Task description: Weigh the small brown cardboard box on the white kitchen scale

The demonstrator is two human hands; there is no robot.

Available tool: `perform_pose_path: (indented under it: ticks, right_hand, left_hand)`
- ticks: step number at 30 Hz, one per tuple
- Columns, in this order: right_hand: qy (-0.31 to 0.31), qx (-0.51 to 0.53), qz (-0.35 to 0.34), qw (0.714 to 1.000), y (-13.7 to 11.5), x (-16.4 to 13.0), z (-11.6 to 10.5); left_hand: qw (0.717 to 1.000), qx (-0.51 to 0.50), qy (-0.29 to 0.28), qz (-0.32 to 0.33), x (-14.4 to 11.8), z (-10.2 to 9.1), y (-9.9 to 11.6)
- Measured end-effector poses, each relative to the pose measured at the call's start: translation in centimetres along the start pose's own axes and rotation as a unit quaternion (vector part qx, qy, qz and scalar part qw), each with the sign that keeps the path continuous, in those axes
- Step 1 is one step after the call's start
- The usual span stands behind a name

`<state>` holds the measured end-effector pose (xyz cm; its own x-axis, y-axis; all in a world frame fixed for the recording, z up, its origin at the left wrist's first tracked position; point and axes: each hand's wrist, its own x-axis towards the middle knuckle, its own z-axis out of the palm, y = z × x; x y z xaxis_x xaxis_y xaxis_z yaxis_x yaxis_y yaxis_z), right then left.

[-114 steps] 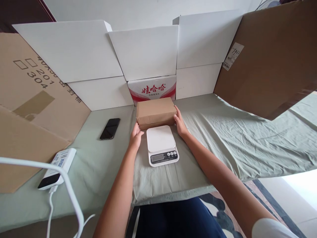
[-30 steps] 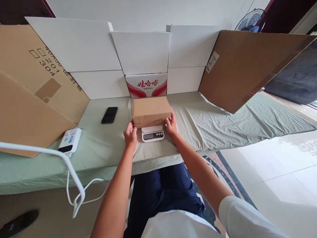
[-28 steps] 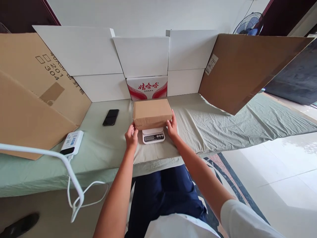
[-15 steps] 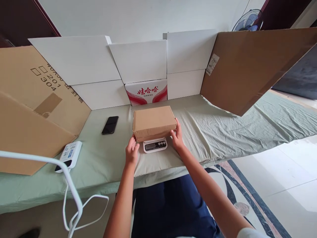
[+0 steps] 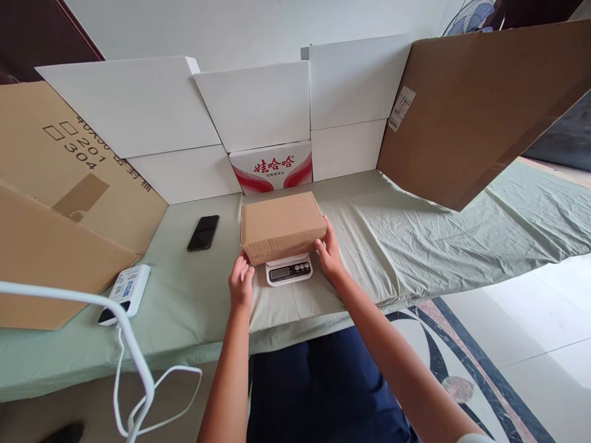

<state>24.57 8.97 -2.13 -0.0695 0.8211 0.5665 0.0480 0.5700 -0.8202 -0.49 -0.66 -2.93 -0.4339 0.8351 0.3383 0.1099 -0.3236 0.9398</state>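
A brown cardboard box [image 5: 282, 223] is over a small white digital scale [image 5: 289, 271] and hides the scale's weighing platform. Only the scale's front panel shows, with its display and buttons. My left hand [image 5: 241, 280] grips the box at its near left corner, the fingertips reaching under its edge. On the opposite side, my right hand [image 5: 329, 249] is closed against the near right corner, with the thumb on the front face. Whether the box rests fully on the scale, I cannot tell.
A black phone [image 5: 203, 233] lies left of the box. Further left is a white device [image 5: 125, 294] with a cable, near a white curved stand [image 5: 133, 344]. White cartons [image 5: 270, 107] line the back; large brown cardboard panels [image 5: 480, 117] flank the green cloth [image 5: 184, 307].
The box has turned slightly and shifted a little to the left over the scale, with both hands still on it. The camera view has tilted slightly.
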Motion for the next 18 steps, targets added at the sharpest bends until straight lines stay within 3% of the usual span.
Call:
perform_pose_path:
  ticks: [9, 18]
  right_hand:
    - [0.097, 0.02, 0.026, 0.995, -0.98, 0.03, -0.49]
    - [0.02, 0.055, 0.029, 0.998, -0.62, -0.1, -0.06]
  left_hand:
    - [0.997, -0.005, 0.057, 0.044, -0.1, 0.2, 0.82]
    - [0.999, -0.015, 0.043, 0.014, 0.0, 0.16, 0.37]
